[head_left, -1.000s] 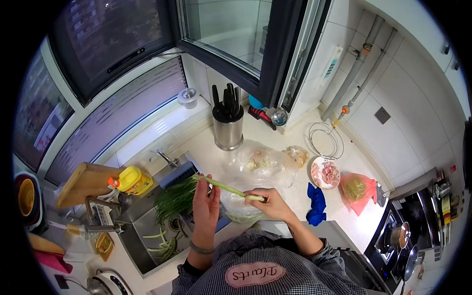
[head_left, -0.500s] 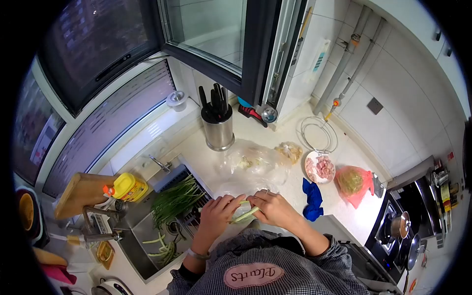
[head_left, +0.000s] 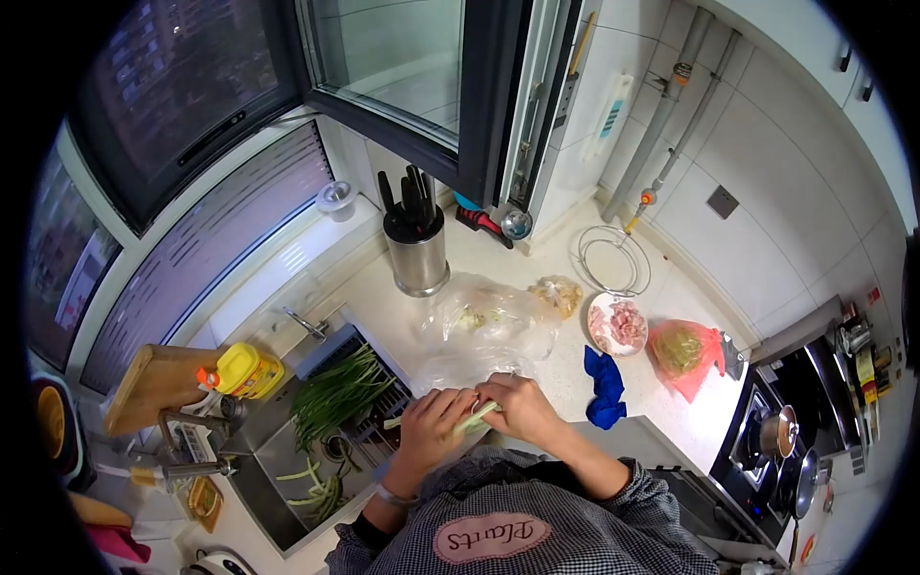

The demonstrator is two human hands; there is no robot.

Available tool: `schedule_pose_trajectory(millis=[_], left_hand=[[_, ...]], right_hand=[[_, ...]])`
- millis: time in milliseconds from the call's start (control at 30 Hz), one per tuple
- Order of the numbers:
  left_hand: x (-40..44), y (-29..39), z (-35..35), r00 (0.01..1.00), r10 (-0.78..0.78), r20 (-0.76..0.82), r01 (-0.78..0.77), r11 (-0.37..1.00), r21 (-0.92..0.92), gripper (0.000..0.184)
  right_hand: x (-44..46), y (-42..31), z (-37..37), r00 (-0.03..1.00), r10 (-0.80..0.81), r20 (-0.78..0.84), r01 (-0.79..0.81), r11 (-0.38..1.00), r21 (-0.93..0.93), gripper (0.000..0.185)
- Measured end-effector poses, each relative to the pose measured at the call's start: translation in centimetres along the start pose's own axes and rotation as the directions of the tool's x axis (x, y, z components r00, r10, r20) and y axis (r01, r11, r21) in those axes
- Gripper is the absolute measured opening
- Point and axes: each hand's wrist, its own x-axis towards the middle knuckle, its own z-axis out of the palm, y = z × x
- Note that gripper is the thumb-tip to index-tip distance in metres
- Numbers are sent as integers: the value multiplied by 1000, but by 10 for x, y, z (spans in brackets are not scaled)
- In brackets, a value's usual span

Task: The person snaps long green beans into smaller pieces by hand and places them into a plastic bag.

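Both hands are together in front of my apron, at the counter's edge. My left hand (head_left: pixel 434 422) is closed round one part of a pale green vegetable stalk (head_left: pixel 476 418). Pinched on the same stalk beside it is my right hand (head_left: pixel 520 407); the fingers hide much of the stalk. Just beyond the hands lies a clear plastic bag (head_left: pixel 489 316) with a few pale scraps on it. Left of them, a bunch of long green leafy vegetables (head_left: pixel 340 395) rests on a drying rack over the sink (head_left: pixel 264 503). Several cut green strips (head_left: pixel 324 494) lie inside the sink.
A knife block (head_left: pixel 418 254) stands at the back. A plate of raw meat (head_left: pixel 617 324), a blue cloth-like bundle (head_left: pixel 605 388) and a red bag (head_left: pixel 683 353) sit to the right. Farther right is a stove with a pot (head_left: pixel 778 431). A yellow bottle (head_left: pixel 247 371) stands behind the sink.
The hands have drawn slightly closer together, and the stalk between them is now more covered by the fingers. The whole view has shifted slightly.
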Motion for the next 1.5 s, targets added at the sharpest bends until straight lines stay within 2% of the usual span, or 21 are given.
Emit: schedule_pose_trajectory(millis=[233, 333, 367, 433, 500, 567, 600, 667, 700, 800, 867, 967, 1067, 1100, 1133, 1200, 1233, 1300, 1367, 1433, 1500], left_hand=[[0, 5, 11, 974, -108, -202, 112, 994, 8, 22], [3, 9, 14, 958, -145, -246, 148, 989, -5, 19], [3, 9, 15, 950, -158, -269, 164, 986, -2, 18], [3, 8, 17, 944, -173, -281, 173, 985, -26, 15], [5, 11, 15, 938, -187, -293, 180, 982, -50, 13], [12, 16, 9, 831, -525, -183, 414, 804, -427, 10], [10, 14, 10, 829, -528, -183, 417, 803, -426, 10], [5, 5, 14, 670, -742, -4, 501, 456, -736, 19], [5, 2, 15, 668, -744, -6, 501, 456, -735, 19], [5, -11, 15, 631, -776, -19, 375, 326, -868, 23], [-2, -28, 16, 499, -843, 200, 233, -91, -968, 25], [-8, -49, 7, 476, -860, 185, 32, -193, -981, 29], [-19, -67, -8, 463, -877, 127, -44, -166, -985, 33], [-25, -71, -15, 377, -921, 100, -21, -116, -993, 35], [-35, -81, -20, 377, -921, 98, -24, -115, -993, 35], [-64, -101, -28, 283, -956, -84, 44, 100, -994, 36], [-76, -105, -34, 287, -954, -83, 44, 100, -994, 36], [-101, -111, -47, 209, -886, -414, 446, 463, -766, 34], [-132, -122, -53, 196, -859, -472, 508, 501, -701, 32], [-173, -135, -54, 182, -827, -532, 567, 531, -630, 31], [-208, -148, -54, 216, -822, -527, 785, 467, -407, 28]], right_hand=[[3, -9, 27, 914, 342, -219, -214, 865, 454, 14], [5, -10, 40, 862, 389, -324, -122, 781, 612, 11], [3, -6, 47, 863, 389, -323, -123, 781, 612, 11], [2, -2, 55, 805, 572, -160, -225, 544, 809, 11], [1, -2, 56, 790, 605, -98, -245, 458, 854, 12], [3, -6, 53, 775, 631, -33, -263, 369, 892, 13], [5, -9, 51, 790, 613, -13, -269, 365, 892, 13], [6, -10, 54, 808, 589, 9, -273, 360, 892, 13], [5, -7, 57, 840, 542, -31, -232, 411, 881, 15], [-2, -5, 56, 890, 455, -11, -228, 466, 855, 16], [-8, -2, 49, 909, 415, 50, -263, 474, 840, 16], [-17, 11, 34, 882, 361, 304, -451, 454, 768, 10], [-23, 30, 21, 894, 317, 318, -434, 428, 793, 11], [-26, 43, 20, 946, 217, 242, -313, 408, 858, 13], [-22, 47, 17, 946, 214, 242, -312, 410, 857, 13], [-9, 54, 8, 871, 468, 148, -409, 525, 746, 13], [1, 57, 12, 883, 465, -69, -306, 680, 667, 13], [21, 75, 11, 879, 474, -46, -364, 730, 578, 16], [34, 92, 19, 874, 485, -21, -416, 770, 484, 22], [45, 107, 35, 884, 427, -190, -352, 876, 330, 37], [45, 121, 52, 885, 391, -252, -304, 896, 323, 40]])
